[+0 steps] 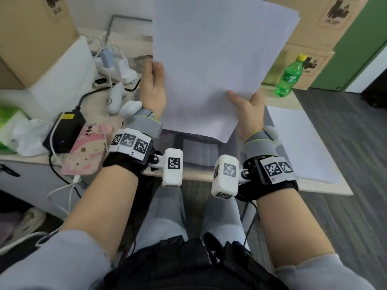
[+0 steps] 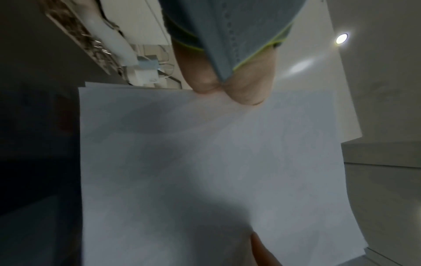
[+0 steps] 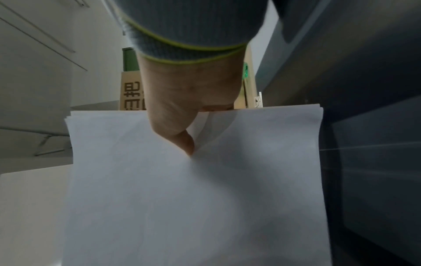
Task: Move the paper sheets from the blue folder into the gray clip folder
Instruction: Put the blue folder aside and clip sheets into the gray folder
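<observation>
Holding: the paper sheets (image 1: 211, 65) are lifted upright above the near middle of the surface (image 1: 326, 190), clear of it, their lower edge hanging over a dark gray panel (image 1: 199, 151) that may be one of the folders; which one cannot be told.
Left hand (image 1: 154, 88): grips the left edge of the stack, thumb in front, fingers (image 2: 206, 84) curled behind.
Right hand (image 1: 250, 110): pinches the lower right corner, thumb pressed onto the front sheet, where the right wrist view shows a small crease.
Stack edges: slightly fanned at the far right corner, so the sheets are not squared.
Handling, judged: light, thin, limp; the stack bows and slides within itself, and it creases under a hard pinch.
Where to hold, judged: both side edges, low down, with flat pressure, letting the lower edge tap the surface to square it.
Nearby: a loose white sheet (image 1: 301, 143) lies to the right; a green bottle (image 1: 290, 77) stands far right.
</observation>
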Available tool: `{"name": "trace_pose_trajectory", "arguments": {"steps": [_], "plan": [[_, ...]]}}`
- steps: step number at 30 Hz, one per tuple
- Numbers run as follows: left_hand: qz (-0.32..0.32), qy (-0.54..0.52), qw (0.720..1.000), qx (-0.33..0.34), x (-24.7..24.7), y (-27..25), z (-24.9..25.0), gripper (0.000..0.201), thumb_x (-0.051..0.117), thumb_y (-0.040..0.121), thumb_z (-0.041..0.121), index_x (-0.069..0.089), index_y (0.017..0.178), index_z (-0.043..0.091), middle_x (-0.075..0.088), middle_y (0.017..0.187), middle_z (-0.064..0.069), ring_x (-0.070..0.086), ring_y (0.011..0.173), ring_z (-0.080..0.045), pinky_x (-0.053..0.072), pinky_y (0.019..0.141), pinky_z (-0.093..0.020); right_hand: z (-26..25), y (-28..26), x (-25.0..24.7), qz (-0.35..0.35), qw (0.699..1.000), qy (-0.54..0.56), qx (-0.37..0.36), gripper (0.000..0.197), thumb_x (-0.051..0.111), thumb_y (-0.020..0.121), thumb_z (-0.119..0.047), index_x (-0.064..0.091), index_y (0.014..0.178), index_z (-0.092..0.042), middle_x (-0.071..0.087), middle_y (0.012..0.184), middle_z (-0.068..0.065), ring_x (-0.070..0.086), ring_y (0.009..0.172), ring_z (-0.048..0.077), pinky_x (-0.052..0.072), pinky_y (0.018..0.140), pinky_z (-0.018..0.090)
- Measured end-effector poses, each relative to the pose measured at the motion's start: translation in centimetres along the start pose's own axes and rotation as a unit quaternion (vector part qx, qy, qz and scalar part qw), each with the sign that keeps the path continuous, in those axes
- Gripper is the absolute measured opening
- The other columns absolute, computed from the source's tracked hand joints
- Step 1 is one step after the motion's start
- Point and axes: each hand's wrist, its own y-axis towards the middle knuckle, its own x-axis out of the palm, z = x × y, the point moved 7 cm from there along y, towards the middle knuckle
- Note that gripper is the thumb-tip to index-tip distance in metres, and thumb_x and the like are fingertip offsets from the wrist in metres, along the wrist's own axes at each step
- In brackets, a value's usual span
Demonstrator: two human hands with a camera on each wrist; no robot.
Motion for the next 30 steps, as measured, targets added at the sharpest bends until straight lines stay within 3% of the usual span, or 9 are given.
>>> {"name": "trace_pose_trajectory", "arguments": {"steps": [7, 10, 12, 16, 19, 22, 24, 27, 30], "plan": [[-0.010, 0.012, 0.999, -0.040, 0.3, -1.1, -1.5, 0.027, 0.025, 0.100, 0.027, 0.034, 0.075, 0.028, 0.029, 0.070, 0.017, 0.036, 0.057, 0.016, 0.030, 0.063, 0.003, 2.8, -0.5, 0.6, 0.001, 0.997, -0.001, 0.077, 0.052, 0.076, 0.060, -0.015, 0.060, 0.107, -0.001, 0.070, 0.096, 0.008, 0.067, 0.086, 0.021, 0.055, 0.083, 0.035], [0.017, 0.050, 0.998, -0.041, -0.4, -0.9, -1.3, 0.024, 0.026, 0.102, 0.034, 0.039, 0.085, 0.023, 0.032, 0.064, 0.011, 0.035, 0.055, 0.008, 0.032, 0.061, -0.007, 2.3, 0.4, 0.8, -0.016, 0.998, 0.013, 0.067, 0.028, 0.076, 0.070, -0.001, 0.060, 0.088, -0.015, 0.068, 0.082, -0.004, 0.066, 0.075, 0.011, 0.055, 0.079, 0.031], [0.015, 0.046, 0.998, -0.049, -0.2, -0.7, -1.9, 0.024, 0.026, 0.102, 0.033, 0.038, 0.082, 0.025, 0.033, 0.064, 0.011, 0.034, 0.055, 0.006, 0.034, 0.061, -0.003, 2.5, 0.5, 0.7, -0.025, 0.997, 0.009, 0.068, 0.029, 0.073, 0.074, 0.003, 0.057, 0.085, -0.019, 0.067, 0.081, -0.006, 0.066, 0.073, 0.008, 0.055, 0.079, 0.031], [-0.004, 0.023, 0.997, -0.075, 0.7, -1.4, -3.6, 0.024, 0.026, 0.103, 0.025, 0.040, 0.083, 0.023, 0.037, 0.074, 0.017, 0.036, 0.067, 0.007, 0.031, 0.064, 0.001, 4.0, 0.5, 0.5, -0.036, 0.996, -0.024, 0.079, 0.021, 0.074, 0.078, -0.004, 0.060, 0.080, -0.020, 0.067, 0.079, -0.011, 0.065, 0.077, 0.009, 0.052, 0.090, 0.039], [-0.014, 0.033, 0.996, -0.081, 1.0, -1.3, -4.2, 0.020, 0.027, 0.102, 0.027, 0.042, 0.092, 0.020, 0.046, 0.088, 0.003, 0.039, 0.078, -0.009, 0.031, 0.066, 0.002, 4.3, 0.8, 0.9, -0.020, 0.996, -0.045, 0.078, 0.019, 0.075, 0.079, -0.015, 0.060, 0.088, -0.021, 0.067, 0.086, -0.009, 0.066, 0.086, 0.014, 0.052, 0.093, 0.039], [-0.022, 0.018, 0.996, -0.084, 0.8, -0.3, -4.8, 0.024, 0.026, 0.096, 0.041, 0.041, 0.081, 0.029, 0.045, 0.079, 0.011, 0.040, 0.069, 0.000, 0.030, 0.072, -0.015, 4.4, 1.7, 1.1, -0.001, 0.996, -0.040, 0.083, 0.030, 0.076, 0.078, -0.017, 0.057, 0.100, -0.012, 0.067, 0.092, -0.002, 0.066, 0.089, 0.018, 0.054, 0.088, 0.036], [-0.034, 0.059, 0.992, -0.108, 0.1, 0.4, -5.6, 0.027, 0.027, 0.098, 0.042, 0.043, 0.086, 0.025, 0.047, 0.079, 0.007, 0.044, 0.071, -0.005, 0.031, 0.068, -0.017, 4.5, 2.5, 1.8, -0.007, 0.995, -0.041, 0.087, 0.037, 0.076, 0.077, -0.016, 0.059, 0.107, -0.002, 0.068, 0.092, 0.001, 0.068, 0.080, 0.014, 0.057, 0.078, 0.031], [-0.067, 0.114, 0.984, -0.123, -1.0, 1.0, -6.4, 0.023, 0.027, 0.098, 0.036, 0.047, 0.102, 0.024, 0.053, 0.100, 0.000, 0.047, 0.091, -0.013, 0.033, 0.081, -0.019, 5.5, 3.1, 2.3, -0.011, 0.992, -0.066, 0.107, 0.042, 0.077, 0.076, -0.014, 0.060, 0.110, 0.004, 0.070, 0.095, 0.007, 0.068, 0.076, 0.016, 0.055, 0.067, 0.025], [-0.062, 0.205, 0.965, -0.150, -3.6, 1.6, -8.4, 0.035, 0.032, 0.098, 0.019, 0.054, 0.124, 0.013, 0.059, 0.123, -0.010, 0.053, 0.111, -0.022, 0.038, 0.091, -0.026, 7.4, 3.0, 3.3, -0.024, 0.984, -0.100, 0.146, 0.019, 0.072, 0.079, -0.005, 0.065, 0.097, 0.000, 0.066, 0.080, 0.002, 0.062, 0.061, 0.010, 0.052, 0.058, 0.021]]}}
